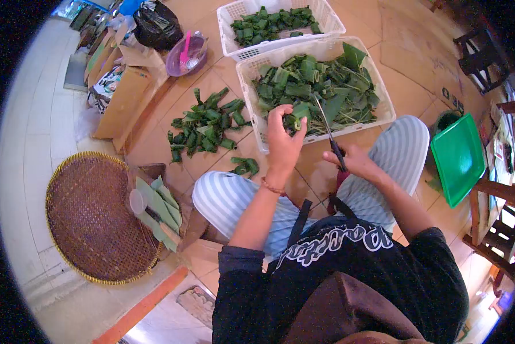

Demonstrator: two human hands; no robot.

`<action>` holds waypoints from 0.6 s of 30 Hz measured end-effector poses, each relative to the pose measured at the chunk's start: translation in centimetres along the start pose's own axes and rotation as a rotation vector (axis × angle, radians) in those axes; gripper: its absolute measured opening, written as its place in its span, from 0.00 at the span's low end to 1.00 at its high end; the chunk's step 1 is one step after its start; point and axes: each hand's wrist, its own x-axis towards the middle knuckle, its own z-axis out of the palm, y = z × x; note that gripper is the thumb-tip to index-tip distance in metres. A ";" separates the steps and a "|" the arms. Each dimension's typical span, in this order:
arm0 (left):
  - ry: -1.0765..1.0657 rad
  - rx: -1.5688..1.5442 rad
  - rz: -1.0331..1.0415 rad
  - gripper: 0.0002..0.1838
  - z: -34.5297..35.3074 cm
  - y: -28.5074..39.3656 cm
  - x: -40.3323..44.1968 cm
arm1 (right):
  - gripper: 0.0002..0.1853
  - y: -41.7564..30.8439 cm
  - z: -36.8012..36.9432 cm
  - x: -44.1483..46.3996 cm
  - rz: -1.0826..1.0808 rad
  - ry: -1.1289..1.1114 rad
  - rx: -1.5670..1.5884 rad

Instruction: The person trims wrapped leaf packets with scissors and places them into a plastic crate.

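Between the thumb and fingers of my left hand (284, 140) is a small folded leaf bundle (299, 113), held over the near edge of a white plastic basket (390, 103). My right hand (358, 162) grips scissors (335, 147) by their dark handles. Their blades are apart and point away from me, just right of the bundle. Cut leaf scraps and rolled leaf pieces (309, 71) fill the basket. To the left, a heap of leaf bundles (206, 127) lies on the tiled floor, with a few more bundles (245, 166) nearer my knee.
Behind stands a second white basket (226, 28) with leaf bundles. At left are a round woven tray (96, 223), flat leaves (164, 200), a cardboard box (122, 109), a purple bowl (177, 67) and a black plastic bag (157, 26). A green tray (458, 160) leans at right.
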 end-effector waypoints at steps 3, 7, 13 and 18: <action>0.003 0.029 0.026 0.18 0.1 0.0 -0.1 | 0.29 0.1 0.3 0.2 0.005 0.004 0.042; 0.007 0.047 0.073 0.19 0.2 0.1 -0.2 | 0.32 -0.1 0.4 0.3 -0.007 -0.001 0.082; -0.003 0.070 0.124 0.18 0.6 -0.4 -0.3 | 0.30 -0.2 0.3 0.4 0.015 -0.043 0.163; -0.027 0.059 0.151 0.19 1.0 -0.7 -0.4 | 0.26 -1.3 0.0 0.0 -0.038 0.007 0.252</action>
